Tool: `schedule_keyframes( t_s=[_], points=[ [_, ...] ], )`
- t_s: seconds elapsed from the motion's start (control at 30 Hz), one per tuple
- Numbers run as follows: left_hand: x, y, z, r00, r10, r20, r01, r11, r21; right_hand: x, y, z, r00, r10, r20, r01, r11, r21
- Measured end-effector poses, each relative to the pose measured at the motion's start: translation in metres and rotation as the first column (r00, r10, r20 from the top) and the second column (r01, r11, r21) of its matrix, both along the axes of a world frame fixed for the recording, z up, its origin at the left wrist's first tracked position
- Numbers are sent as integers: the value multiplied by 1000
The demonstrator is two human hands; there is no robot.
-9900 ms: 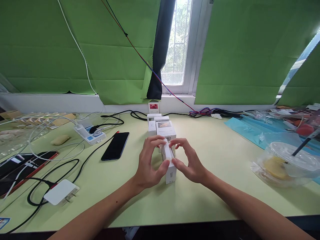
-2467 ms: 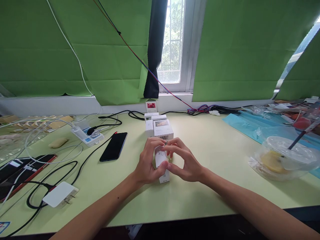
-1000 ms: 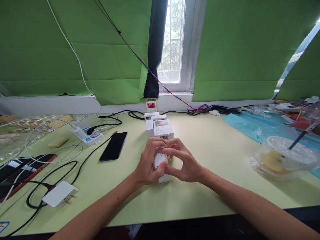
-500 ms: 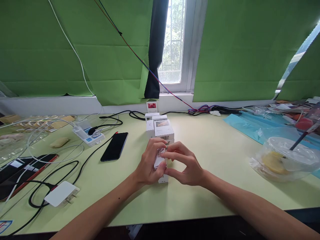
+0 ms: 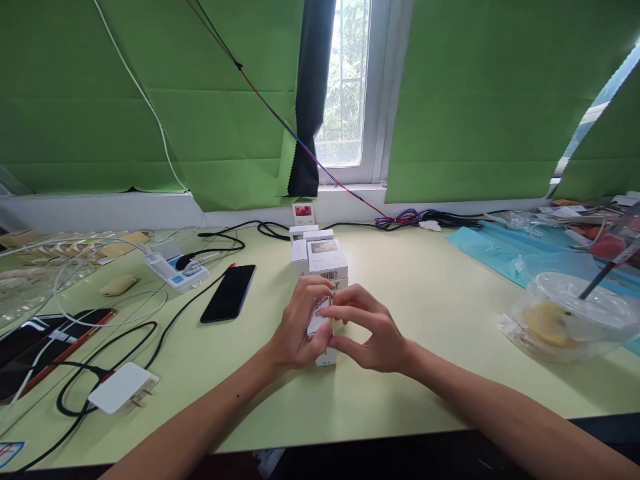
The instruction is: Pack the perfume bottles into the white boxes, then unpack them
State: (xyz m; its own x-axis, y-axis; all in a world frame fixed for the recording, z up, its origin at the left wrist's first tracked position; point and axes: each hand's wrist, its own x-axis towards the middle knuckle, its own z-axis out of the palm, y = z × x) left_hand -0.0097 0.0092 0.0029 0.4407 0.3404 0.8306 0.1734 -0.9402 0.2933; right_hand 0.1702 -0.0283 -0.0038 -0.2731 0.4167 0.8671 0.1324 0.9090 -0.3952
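My left hand (image 5: 301,327) is wrapped round a small white box (image 5: 319,319), thumb in front and fingers behind. From the right, my right hand (image 5: 371,328) pinches at the box's right edge; whether its fingertips grip the edge is partly hidden. Beneath the hands, the lower part of a white box (image 5: 326,358) shows on the pale green table (image 5: 400,407). Right behind the hands stand several white boxes, the nearest a larger one (image 5: 326,257) with a picture on top and barcodes on its front side.
Left of the hands lie a black phone (image 5: 229,294), a power strip (image 5: 177,270), a white charger (image 5: 123,388) and looped cables. A lidded plastic cup (image 5: 580,313) in a bag and blue sheeting (image 5: 493,257) are on the right. A window (image 5: 343,87) is behind.
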Motion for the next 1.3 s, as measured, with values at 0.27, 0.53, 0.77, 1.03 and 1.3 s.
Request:
schedule_keyframes(
  t_s=[0.27,0.53,0.77,1.03,1.3],
  points=[
    [0,-2,1,1000,5,-7,-5,1000,-11,-1,1,-2,1000,-10,-13,10,1000,5],
    [2,-1,1,1000,5,-2,-5,1000,-7,0,1,-2,999,-37,5,37,999,12],
    [3,-2,2,1000,4,-3,-4,1000,-12,-1,1,-2,999,-35,-5,36,999,23],
    [3,-3,1,1000,6,-5,-6,1000,-14,-1,2,-3,999,-46,-9,46,998,30],
    [3,-6,1,1000,-14,-18,12,996,-91,-1,2,-5,999,-25,-26,25,999,21]
  ],
)
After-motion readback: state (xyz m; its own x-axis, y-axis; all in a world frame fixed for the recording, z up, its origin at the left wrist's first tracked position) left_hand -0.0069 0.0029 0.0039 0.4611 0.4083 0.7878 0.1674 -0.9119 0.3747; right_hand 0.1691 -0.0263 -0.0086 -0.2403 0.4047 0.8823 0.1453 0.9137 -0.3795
